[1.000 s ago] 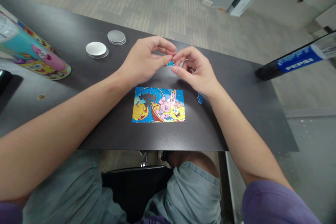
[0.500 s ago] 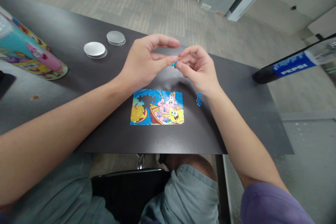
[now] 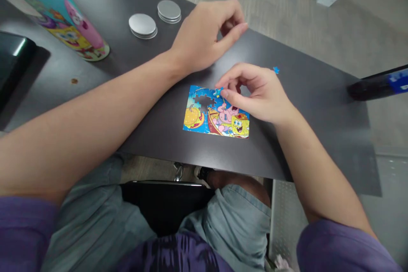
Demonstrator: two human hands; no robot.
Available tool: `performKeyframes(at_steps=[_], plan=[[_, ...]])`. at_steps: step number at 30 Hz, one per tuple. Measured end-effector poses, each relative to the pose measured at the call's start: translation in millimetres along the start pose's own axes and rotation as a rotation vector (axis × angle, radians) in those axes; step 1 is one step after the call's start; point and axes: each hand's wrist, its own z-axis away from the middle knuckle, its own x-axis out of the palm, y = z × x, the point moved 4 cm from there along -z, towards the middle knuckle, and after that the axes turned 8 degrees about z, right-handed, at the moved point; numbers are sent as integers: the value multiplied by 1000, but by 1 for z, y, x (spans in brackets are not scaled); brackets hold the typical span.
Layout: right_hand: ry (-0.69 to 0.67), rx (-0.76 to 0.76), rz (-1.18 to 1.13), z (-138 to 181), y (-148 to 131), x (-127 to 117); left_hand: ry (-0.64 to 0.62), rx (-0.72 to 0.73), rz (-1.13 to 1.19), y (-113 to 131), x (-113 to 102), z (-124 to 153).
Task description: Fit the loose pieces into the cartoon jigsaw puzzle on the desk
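A jigsaw puzzle (image 3: 194,117) with cartoon figures in a boat and a burger lies on the dark table, with a gap in its upper left part. My right hand (image 3: 251,89) is over the puzzle's upper right edge, pinching a small blue puzzle piece (image 3: 218,92) between thumb and fingers, right of the gap. Farther back, my left hand (image 3: 210,29) is above the table, its fingers curled in to the thumb; no object shows in it. A loose blue piece (image 3: 276,70) lies behind my right wrist.
Two small stacks of round silver discs, one nearer (image 3: 143,24) and one farther (image 3: 169,10), sit left of my left hand. A tall cartoon-printed cylinder (image 3: 75,25) stands at left beside a black object (image 3: 15,63). A dark drink bottle (image 3: 369,87) stands near the table's right end.
My hands have parted. My right hand has brought the blue piece down to the puzzle, while my left hand has moved away and curled its fingers. The camera view has also shifted.
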Motion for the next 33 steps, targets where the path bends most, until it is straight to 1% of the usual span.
performKeyframes(at_steps=[4,8,10,13,16,19,22,26,30,33], plan=[[7,26,-74,0,1,6,-29,23,-96,5,6,-5],[-17,-33,-120,0,-3,11,-73,47,-166,8,9,-9],[-37,-55,-76,0,-9,12,-80,69,-201,8,10,-10],[-89,-33,24,0,-16,13,-87,80,-228,7,12,-9],[-115,-3,27,1,-17,13,-92,78,-243,4,13,-9],[-114,-9,2,1,-16,14,-94,57,-243,-1,14,-11],[-82,-26,-3,0,-15,16,-109,15,-246,-3,15,-13],[-52,17,51,-1,-12,16,-101,18,-253,-1,15,-14],[-87,65,63,-1,-9,18,-110,-5,-246,-3,16,-13],[-106,54,67,-1,-10,19,-102,-27,-237,-2,18,-10]])
